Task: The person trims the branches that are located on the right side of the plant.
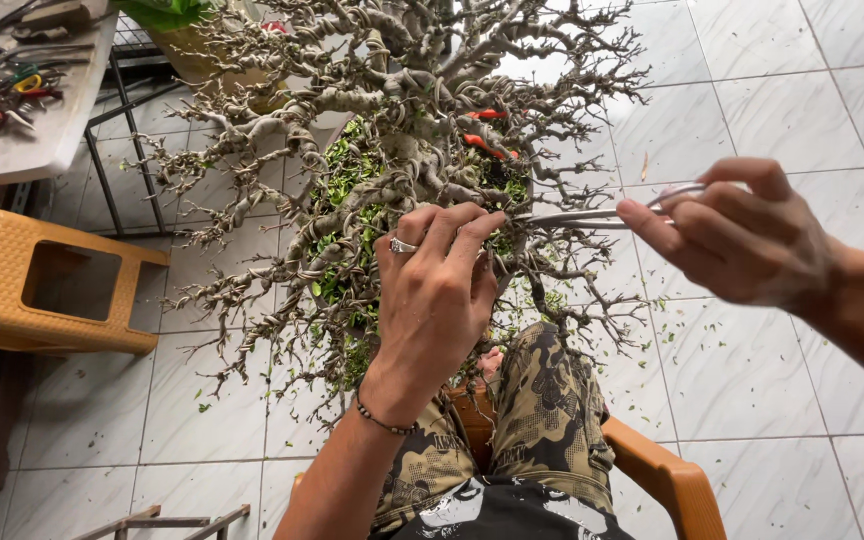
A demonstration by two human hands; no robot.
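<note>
A leafless, wire-wrapped bonsai tree (392,110) spreads over a pot (352,325) littered with cut green leaves. My left hand (437,290), wearing a ring and a bead bracelet, pinches a thin branch near the tree's middle. My right hand (742,235) holds slim metal scissors (592,213) whose tips reach toward the branch by my left fingers. My knees in patterned shorts (542,400) show below the tree.
An orange plastic stool (42,285) lies on its side at the left. A white table (42,150) at top left carries several hand tools (7,85). I sit on an orange chair (667,475). Leaf clippings are scattered on the white tiled floor (782,370).
</note>
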